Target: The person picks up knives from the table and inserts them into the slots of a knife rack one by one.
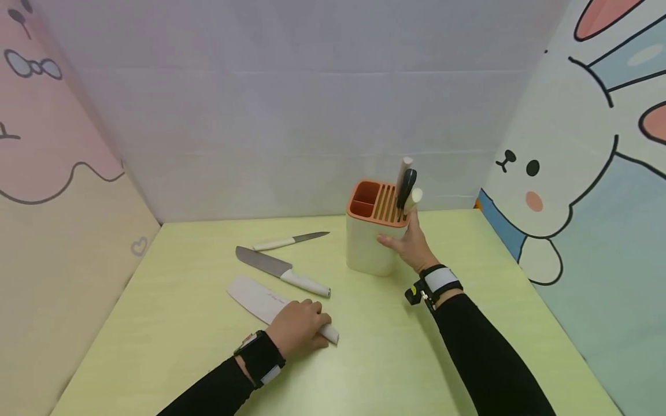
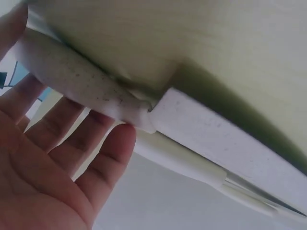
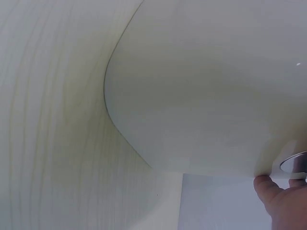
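Note:
In the head view my left hand is over the white handle of a cleaver lying on the table. In the left wrist view, fingertips of the left hand touch one side of the cleaver's handle, and the thumb is by its end. My right hand holds the right side of a white knife block, thumb across its front. The block's orange top carries a black handle and two pale handles. Up close, the right wrist view shows the block's smooth wall and part of the right hand.
Beyond the cleaver lie a wide-bladed knife and a smaller knife, both white-handled. The light yellow table ends at a pale back wall. Cartoon-printed panels stand at both sides.

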